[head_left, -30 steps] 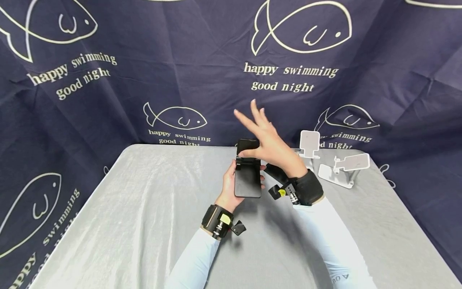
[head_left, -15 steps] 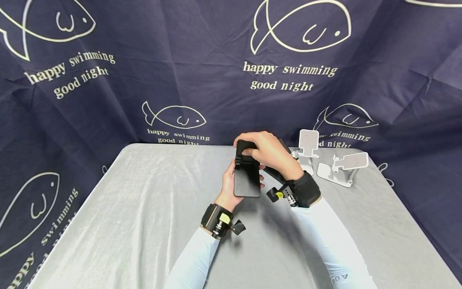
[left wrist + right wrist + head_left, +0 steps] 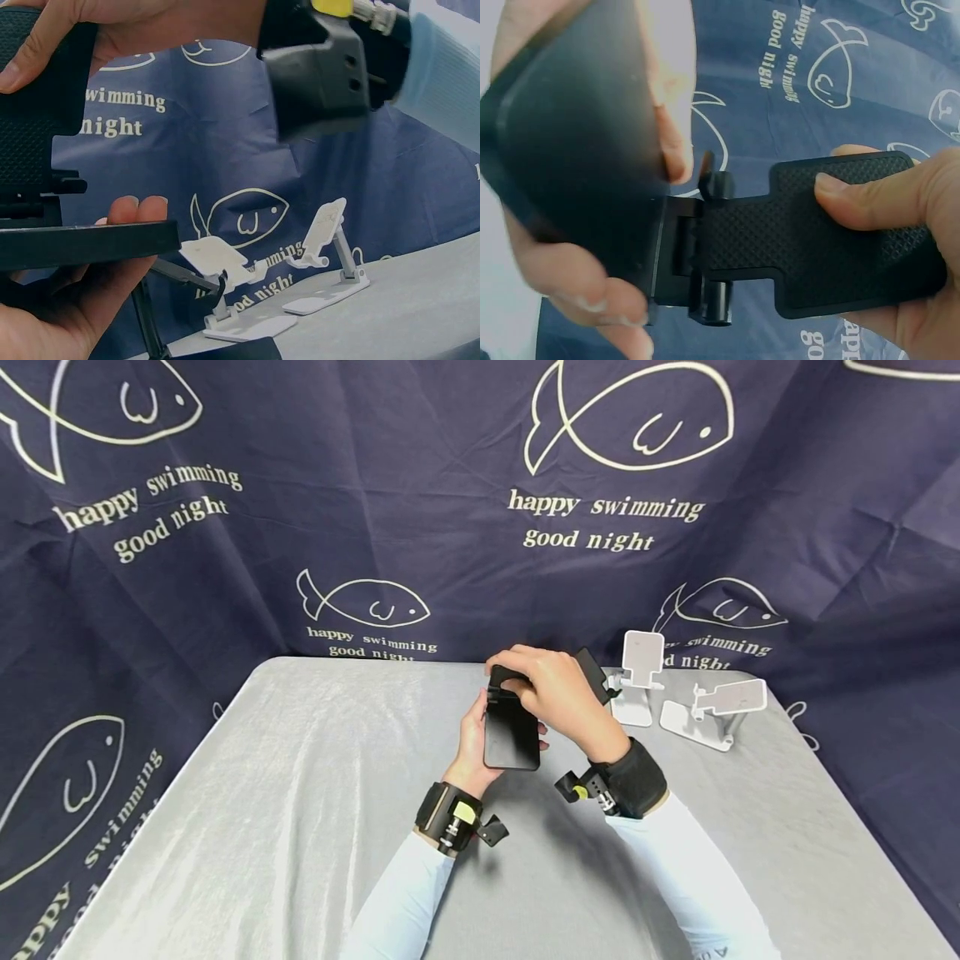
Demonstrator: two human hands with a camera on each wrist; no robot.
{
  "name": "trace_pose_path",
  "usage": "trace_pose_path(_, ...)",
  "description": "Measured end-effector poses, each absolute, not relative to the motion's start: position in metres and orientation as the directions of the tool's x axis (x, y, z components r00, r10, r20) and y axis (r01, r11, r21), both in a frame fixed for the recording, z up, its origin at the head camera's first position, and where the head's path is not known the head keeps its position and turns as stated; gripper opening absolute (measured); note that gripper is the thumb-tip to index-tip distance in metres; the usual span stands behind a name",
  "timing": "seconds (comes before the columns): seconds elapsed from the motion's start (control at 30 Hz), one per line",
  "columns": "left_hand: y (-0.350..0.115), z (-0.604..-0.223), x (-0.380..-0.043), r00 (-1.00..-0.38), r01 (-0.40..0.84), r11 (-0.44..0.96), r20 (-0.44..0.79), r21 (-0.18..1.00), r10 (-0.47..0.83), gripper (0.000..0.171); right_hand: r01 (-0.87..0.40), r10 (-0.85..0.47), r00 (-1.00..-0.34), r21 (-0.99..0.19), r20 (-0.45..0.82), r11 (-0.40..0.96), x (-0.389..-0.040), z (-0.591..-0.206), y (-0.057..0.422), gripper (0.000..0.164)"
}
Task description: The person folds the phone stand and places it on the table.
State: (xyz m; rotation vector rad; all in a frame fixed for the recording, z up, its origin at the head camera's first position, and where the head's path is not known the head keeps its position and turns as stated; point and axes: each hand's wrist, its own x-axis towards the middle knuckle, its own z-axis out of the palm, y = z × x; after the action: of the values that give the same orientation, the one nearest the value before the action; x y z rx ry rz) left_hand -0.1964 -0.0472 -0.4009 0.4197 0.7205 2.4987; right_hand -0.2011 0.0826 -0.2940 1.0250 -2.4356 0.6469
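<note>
A black folding phone stand [image 3: 512,737] is held up over the table, its flat base facing the head camera. My left hand [image 3: 471,750] grips the base from below, thumb on one side and fingertips along the other. At the far end, my right hand [image 3: 561,689] pinches the textured support plate [image 3: 855,232], thumb on the textured face and the other fingers behind. In the right wrist view the hinge [image 3: 711,244] between base and plate is visible. From the left wrist view, the plate rises steeply from the base.
Two white phone stands [image 3: 641,660] [image 3: 712,714] stand unfolded at the table's back right. Another black stand [image 3: 592,675] is partly hidden behind my right hand. A dark blue fish-print curtain [image 3: 420,510] hangs behind the grey-covered table [image 3: 337,793].
My right hand has come down from above with spread fingers and now pinches the support plate. The plate looks more foreshortened, tilted up from the base. My left hand has barely moved.
</note>
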Motion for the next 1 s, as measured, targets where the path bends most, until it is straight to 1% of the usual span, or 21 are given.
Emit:
trace_pose_path(0.13,-0.048,-0.400,-0.196,-0.836,-0.383,-0.732,0.124,0.564,0.534,0.062,-0.752,-0.543,-0.611,-0.209,0.576,0.625,-0.197,-0.301,0.081,0.025)
trace_pose_path(0.3,-0.050,-0.397,-0.195,-0.889,-0.380,-0.744,0.006,0.550,0.458,0.061,-0.761,-0.544,-0.543,-0.101,0.640,0.641,-0.192,-0.315,0.076,0.028)
trace_pose_path(0.43,-0.049,-0.396,-0.193,-0.901,-0.389,-0.748,-0.052,0.537,0.431,0.059,-0.757,-0.536,-0.496,-0.038,0.684,0.653,-0.186,-0.327,0.074,0.034)
trace_pose_path(0.57,-0.048,-0.395,-0.193,-0.902,-0.397,-0.759,-0.066,0.516,0.427,0.058,-0.751,-0.533,-0.476,-0.008,0.700,0.660,-0.180,-0.337,0.072,0.036)
trace_pose_path(0.7,-0.049,-0.395,-0.193,-0.911,-0.377,-0.779,-0.049,0.501,0.410,0.058,-0.759,-0.535,-0.469,-0.011,0.703,0.651,-0.177,-0.344,0.072,0.027)
trace_pose_path(0.8,-0.049,-0.392,-0.192,-0.915,-0.355,-0.782,-0.019,0.512,0.403,0.058,-0.783,-0.546,-0.456,-0.024,0.703,0.622,-0.174,-0.349,0.071,0.023)
trace_pose_path(0.93,-0.051,-0.390,-0.188,-0.915,-0.328,-0.750,0.005,0.574,0.404,0.058,-0.811,-0.582,-0.430,-0.014,0.690,0.584,-0.172,-0.358,0.071,0.027)
trace_pose_path(1.0,-0.052,-0.388,-0.187,-0.902,-0.338,-0.729,0.016,0.595,0.431,0.061,-0.821,-0.604,-0.417,0.003,0.679,0.571,-0.171,-0.363,0.071,0.031)
